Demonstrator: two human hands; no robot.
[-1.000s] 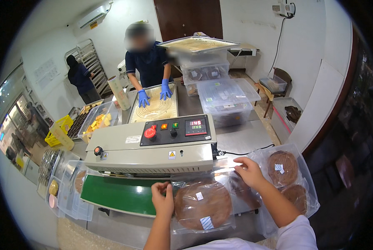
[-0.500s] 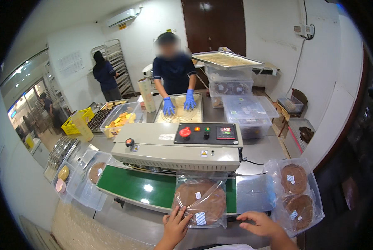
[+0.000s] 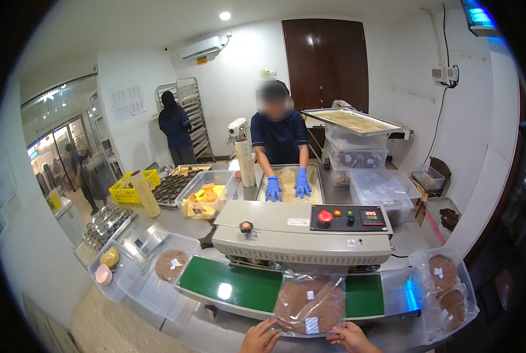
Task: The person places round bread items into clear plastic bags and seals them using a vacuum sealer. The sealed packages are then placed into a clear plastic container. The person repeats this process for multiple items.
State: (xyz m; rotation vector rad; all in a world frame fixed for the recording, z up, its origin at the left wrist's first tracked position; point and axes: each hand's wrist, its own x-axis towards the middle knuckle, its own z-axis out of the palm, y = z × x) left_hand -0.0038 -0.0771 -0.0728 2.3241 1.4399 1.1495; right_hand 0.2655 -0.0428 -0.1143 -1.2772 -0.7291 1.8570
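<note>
A clear plastic bag with a flat round brown cake (image 3: 298, 303) and a small striped white packet inside lies across the green conveyor belt (image 3: 233, 283) of a band sealer (image 3: 301, 238). Its upper edge reaches beneath the sealer's beige housing; its near edge hangs over the front of the belt. At the near left corner, my left hand (image 3: 260, 337) pinches the plastic. My right hand (image 3: 351, 339) has the near right corner between thumb and fingers.
Right of the belt stands a clear bin (image 3: 466, 294) of bagged brown rounds. Another clear tub (image 3: 157, 282) sits at left. Across the table, a co-worker in blue gloves (image 3: 302, 183) presses on a tray (image 3: 316, 170). Stacked boxes (image 3: 380, 191) stand behind the sealer.
My right hand has come from beside the bag onto its near right corner. My left hand has slid off the bag's face to the near left corner. The view has tilted up and shifted left.
</note>
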